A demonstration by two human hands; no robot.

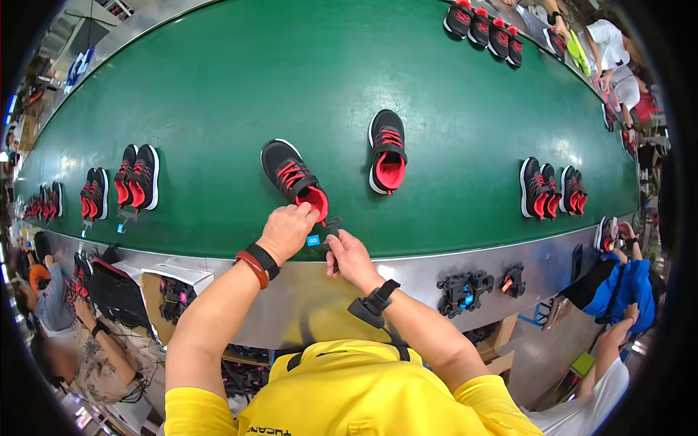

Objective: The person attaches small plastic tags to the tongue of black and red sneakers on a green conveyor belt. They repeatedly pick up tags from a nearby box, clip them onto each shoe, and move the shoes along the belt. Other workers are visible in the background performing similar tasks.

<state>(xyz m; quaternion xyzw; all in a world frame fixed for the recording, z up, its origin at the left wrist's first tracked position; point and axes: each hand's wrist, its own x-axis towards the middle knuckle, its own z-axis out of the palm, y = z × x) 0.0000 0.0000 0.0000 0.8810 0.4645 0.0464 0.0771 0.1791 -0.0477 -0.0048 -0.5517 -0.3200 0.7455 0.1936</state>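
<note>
A black sneaker (286,167) with red laces and red lining lies tilted on the green belt, its heel toward me. My left hand (286,229) pinches the red heel collar of this shoe. My right hand (349,256) grips a small black plastic shoe hanger (333,226) close to that heel. Beside the hanger is a small blue tag (313,240). The matching sneaker (388,151) stands apart, farther off and to the right, heel toward me, with neither hand on it.
Paired sneakers (138,176) stand at left, more pairs (550,190) at right, and a row (483,30) at the far right. Bundled black hangers (465,291) lie on the metal ledge (407,291). An open carton (174,287) sits lower left. Co-workers line both sides.
</note>
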